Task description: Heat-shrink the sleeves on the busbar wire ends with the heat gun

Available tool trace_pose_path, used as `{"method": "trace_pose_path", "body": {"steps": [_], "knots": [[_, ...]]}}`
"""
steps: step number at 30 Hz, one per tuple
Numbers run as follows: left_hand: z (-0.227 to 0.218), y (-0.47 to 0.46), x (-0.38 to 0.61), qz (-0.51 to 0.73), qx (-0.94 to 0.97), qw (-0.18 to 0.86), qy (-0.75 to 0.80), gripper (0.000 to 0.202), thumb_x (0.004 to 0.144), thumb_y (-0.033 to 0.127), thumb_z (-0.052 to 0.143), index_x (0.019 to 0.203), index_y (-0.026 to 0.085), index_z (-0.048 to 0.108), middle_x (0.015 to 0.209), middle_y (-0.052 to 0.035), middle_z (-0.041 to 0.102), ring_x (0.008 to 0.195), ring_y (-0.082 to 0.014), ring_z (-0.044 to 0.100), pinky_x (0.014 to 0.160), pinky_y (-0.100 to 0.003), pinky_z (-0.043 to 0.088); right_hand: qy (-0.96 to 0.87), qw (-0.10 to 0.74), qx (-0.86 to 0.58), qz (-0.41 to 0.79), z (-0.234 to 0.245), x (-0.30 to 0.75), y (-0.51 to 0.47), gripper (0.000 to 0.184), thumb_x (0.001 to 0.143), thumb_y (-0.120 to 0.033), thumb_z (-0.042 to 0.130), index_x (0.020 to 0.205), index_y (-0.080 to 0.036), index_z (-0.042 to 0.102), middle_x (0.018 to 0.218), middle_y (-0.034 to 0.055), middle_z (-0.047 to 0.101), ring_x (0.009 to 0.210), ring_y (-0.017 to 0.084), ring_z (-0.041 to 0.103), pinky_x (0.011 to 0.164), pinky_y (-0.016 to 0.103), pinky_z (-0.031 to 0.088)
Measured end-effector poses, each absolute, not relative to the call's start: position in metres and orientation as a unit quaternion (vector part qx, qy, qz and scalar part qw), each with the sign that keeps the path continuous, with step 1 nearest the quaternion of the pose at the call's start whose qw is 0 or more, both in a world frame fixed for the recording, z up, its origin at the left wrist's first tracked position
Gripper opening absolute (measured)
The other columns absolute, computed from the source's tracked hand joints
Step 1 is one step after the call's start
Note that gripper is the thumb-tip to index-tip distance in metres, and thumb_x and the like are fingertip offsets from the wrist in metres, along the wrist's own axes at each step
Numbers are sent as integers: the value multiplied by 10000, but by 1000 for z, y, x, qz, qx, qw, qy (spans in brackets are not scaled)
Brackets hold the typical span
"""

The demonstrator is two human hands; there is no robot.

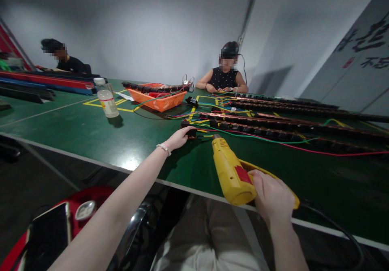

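My right hand (272, 196) is wrapped round the handle of a yellow heat gun (231, 173), whose nozzle points away from me. Just past the nozzle run a yellow-green wire (207, 136) and other thin wires. Stretched out at the table's near side, my left hand (179, 139) has its fingers closed on a small black connector (191, 133) with wires coming from it. Part of that connector is hidden by the fingers. Long dark strips (258, 129) with coloured wires lie beyond both hands.
An orange basket (161, 102) holding dark strips stands behind my left hand, with a plastic bottle (107, 100) left of it. One person (226, 76) sits across the green table (121, 141), another (69, 62) far left. A phone (48, 234) lies on a red stool.
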State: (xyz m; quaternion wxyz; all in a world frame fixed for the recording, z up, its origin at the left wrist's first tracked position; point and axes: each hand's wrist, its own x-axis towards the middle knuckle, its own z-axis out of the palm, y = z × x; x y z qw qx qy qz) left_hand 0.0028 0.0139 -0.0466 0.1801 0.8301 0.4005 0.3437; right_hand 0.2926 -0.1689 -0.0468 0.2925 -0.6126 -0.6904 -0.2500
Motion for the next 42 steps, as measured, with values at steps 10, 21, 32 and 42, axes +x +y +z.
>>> {"method": "trace_pose_path", "body": {"steps": [10, 21, 32, 42], "knots": [[-47, 13, 3, 335, 831, 159, 414, 527, 795, 92, 336, 1285, 209, 490, 1246, -27, 570, 1164, -176, 514, 1039, -345, 377, -694, 281, -596, -290, -44, 269, -177, 365, 924, -249, 302, 746, -189, 615, 645, 10, 632, 613, 136, 527, 658, 273, 307], [-46, 9, 7, 327, 836, 122, 424, 571, 749, 36, 344, 1271, 216, 488, 1229, -19, 582, 1140, -166, 532, 1010, -322, 407, -707, 334, -572, -248, -40, 228, -182, 369, 928, -237, 299, 741, -168, 610, 637, 18, 626, 632, 143, 522, 659, 286, 289], [-37, -5, 18, 266, 848, 9, 459, 538, 764, 10, 357, 1271, 166, 447, 1203, -102, 545, 1062, -195, 555, 973, -321, 421, -719, 325, -566, -241, -35, 232, -183, 382, 931, -254, 301, 724, -181, 614, 610, 8, 611, 612, 128, 520, 647, 274, 287], [-41, -2, 17, 271, 843, 21, 465, 530, 765, 18, 375, 1258, 193, 456, 1180, -90, 547, 1067, -205, 553, 952, -329, 434, -705, 282, -588, -279, -41, 273, -171, 378, 923, -275, 324, 743, -183, 643, 643, 8, 647, 596, 128, 547, 633, 263, 310]]}}
